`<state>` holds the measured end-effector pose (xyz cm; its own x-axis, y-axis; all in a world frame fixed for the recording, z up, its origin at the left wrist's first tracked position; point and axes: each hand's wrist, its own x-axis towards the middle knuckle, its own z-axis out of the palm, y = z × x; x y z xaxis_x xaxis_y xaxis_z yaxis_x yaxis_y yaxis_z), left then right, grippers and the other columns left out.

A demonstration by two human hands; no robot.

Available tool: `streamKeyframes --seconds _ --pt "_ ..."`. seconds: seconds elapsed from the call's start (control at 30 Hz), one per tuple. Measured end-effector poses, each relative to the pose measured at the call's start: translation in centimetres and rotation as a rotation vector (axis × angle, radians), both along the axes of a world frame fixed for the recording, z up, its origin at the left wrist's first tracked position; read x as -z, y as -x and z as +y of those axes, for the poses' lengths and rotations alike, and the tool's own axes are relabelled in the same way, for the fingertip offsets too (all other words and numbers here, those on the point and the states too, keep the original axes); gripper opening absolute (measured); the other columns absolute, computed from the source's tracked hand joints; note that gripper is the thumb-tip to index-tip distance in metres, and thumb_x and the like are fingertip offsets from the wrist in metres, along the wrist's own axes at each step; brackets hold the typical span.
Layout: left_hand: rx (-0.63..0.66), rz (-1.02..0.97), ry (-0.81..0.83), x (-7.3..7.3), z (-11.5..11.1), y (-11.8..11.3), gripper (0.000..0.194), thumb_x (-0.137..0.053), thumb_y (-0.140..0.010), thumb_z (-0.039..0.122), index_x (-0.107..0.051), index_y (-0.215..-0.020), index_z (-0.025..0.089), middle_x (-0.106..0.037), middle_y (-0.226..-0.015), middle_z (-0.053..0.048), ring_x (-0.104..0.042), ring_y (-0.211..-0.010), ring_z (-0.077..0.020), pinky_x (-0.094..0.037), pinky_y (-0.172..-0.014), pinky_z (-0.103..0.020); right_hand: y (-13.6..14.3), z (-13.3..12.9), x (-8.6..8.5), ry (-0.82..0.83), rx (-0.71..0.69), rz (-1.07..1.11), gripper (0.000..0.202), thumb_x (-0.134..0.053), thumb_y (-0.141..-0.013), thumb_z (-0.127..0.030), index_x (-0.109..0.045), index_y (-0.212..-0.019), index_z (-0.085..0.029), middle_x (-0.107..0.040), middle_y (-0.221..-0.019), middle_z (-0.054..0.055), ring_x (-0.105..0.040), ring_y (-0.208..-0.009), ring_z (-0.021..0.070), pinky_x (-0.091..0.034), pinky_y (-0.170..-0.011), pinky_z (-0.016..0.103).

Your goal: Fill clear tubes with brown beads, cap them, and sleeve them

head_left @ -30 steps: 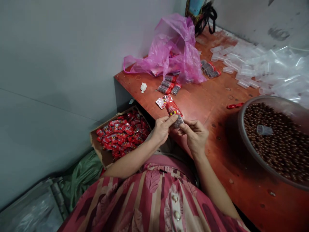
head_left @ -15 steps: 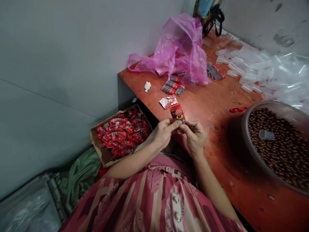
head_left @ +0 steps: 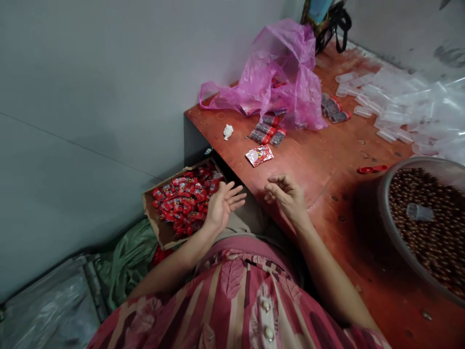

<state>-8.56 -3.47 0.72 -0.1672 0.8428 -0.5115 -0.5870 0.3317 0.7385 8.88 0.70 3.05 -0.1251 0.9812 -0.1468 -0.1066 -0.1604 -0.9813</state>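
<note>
My left hand point(head_left: 224, 203) is spread with nothing in it, beside the right edge of a cardboard box point(head_left: 154, 225) full of small red packets point(head_left: 185, 201). Over the near edge of the red table point(head_left: 308, 160) is my right hand point(head_left: 286, 196), its fingers loosely curled and apart, with nothing visible in them. Beyond the hands, a few flat red and white wrappers point(head_left: 259, 155) lie on the table. Just behind these are several filled tubes with red ends point(head_left: 264, 128).
A pink plastic bag point(head_left: 290, 72) stands at the back, with more filled tubes point(head_left: 334, 107) beside it. Clear tubes point(head_left: 407, 104) are heaped at the back right. A large tub point(head_left: 385, 213) of brown beads holds a clear cup point(head_left: 419, 212). A red item point(head_left: 372, 169) lies near the tub.
The red packet that both hands held is no longer in them. My left hand has moved left to the box and spread its fingers; my right hand has loosened. The view has shifted slightly.
</note>
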Motion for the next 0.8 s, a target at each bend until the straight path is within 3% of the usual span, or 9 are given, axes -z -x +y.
streamKeyframes --seconds 0.1,0.2,0.33,0.43,0.53,0.7,0.8 --pt "0.101 0.506 -0.288 0.4 3.6 -0.6 0.039 -0.065 -0.078 0.049 -0.07 -0.104 0.02 -0.069 -0.113 -0.012 -0.067 -0.099 -0.0238 -0.054 -0.086 -0.036 -1.0 0.5 0.4 -0.015 0.018 -0.069 0.028 -0.073 -0.072 -0.041 -0.059 -0.08 -0.019 -0.06 -0.056 -0.005 -0.057 -0.045 0.009 -0.047 -0.042 0.02" --pt "0.229 0.971 -0.599 1.1 8.9 -1.7 0.03 -0.067 -0.08 0.033 -0.07 -0.108 0.021 -0.062 -0.129 -0.01 -0.052 -0.126 -0.0264 -0.034 -0.111 -0.043 -1.5 0.7 0.6 -0.017 0.012 -0.104 0.028 -0.073 -0.073 -0.041 -0.06 -0.079 -0.018 -0.061 -0.059 -0.005 -0.057 -0.046 0.0088 -0.047 -0.043 0.02" --pt "0.398 1.306 -0.621 2.8 13.7 -2.7 0.027 -0.067 -0.079 0.022 -0.071 -0.105 0.023 -0.06 -0.132 -0.009 -0.041 -0.135 -0.0301 -0.021 -0.115 -0.052 -1.9 0.8 0.6 0.0 -0.015 -0.163 0.028 -0.072 -0.073 -0.043 -0.06 -0.077 -0.018 -0.06 -0.057 -0.004 -0.056 -0.046 0.0091 -0.047 -0.044 0.021" --pt "0.395 1.351 -0.621 3.9 14.5 -2.8 0.021 -0.06 -0.085 0.022 -0.072 -0.101 0.023 -0.06 -0.131 -0.009 -0.042 -0.133 -0.0287 -0.02 -0.115 -0.053 -2.5 1.1 0.6 -0.005 -0.018 -0.208 0.026 -0.07 -0.076 -0.042 -0.061 -0.078 -0.018 -0.059 -0.056 -0.004 -0.056 -0.047 0.0091 -0.046 -0.045 0.02" --pt "0.373 1.315 -0.624 4.0 14.3 -2.7 0.019 -0.057 -0.086 0.021 -0.073 -0.096 0.021 -0.063 -0.128 -0.009 -0.043 -0.133 -0.0282 -0.02 -0.115 -0.053 -2.6 2.2 1.0 -0.029 -0.005 -0.237 0.026 -0.07 -0.076 -0.042 -0.061 -0.078 -0.017 -0.059 -0.058 -0.004 -0.056 -0.049 0.009 -0.046 -0.047 0.021" --pt "0.263 1.203 -0.708 2.6 12.1 -3.6 0.02 -0.055 -0.087 0.024 -0.073 -0.098 0.022 -0.059 -0.134 -0.009 -0.039 -0.137 -0.0259 -0.021 -0.116 -0.049 -1.1 4.9 2.0 -0.033 0.189 -0.071 0.043 -0.075 -0.068 -0.045 -0.057 -0.099 -0.021 -0.065 -0.085 -0.001 -0.064 -0.069 0.0121 -0.051 -0.056 0.023" --pt "0.235 1.068 -0.758 1.4 9.9 -4.3 0.021 -0.057 -0.086 0.026 -0.072 -0.101 0.024 -0.06 -0.132 -0.008 -0.043 -0.134 -0.0236 -0.025 -0.115 -0.044 -0.6 5.9 2.0 -0.03 0.213 0.01 0.047 -0.077 -0.065 -0.04 -0.054 -0.101 -0.021 -0.063 -0.075 -0.005 -0.061 -0.062 0.0099 -0.048 -0.054 0.021"
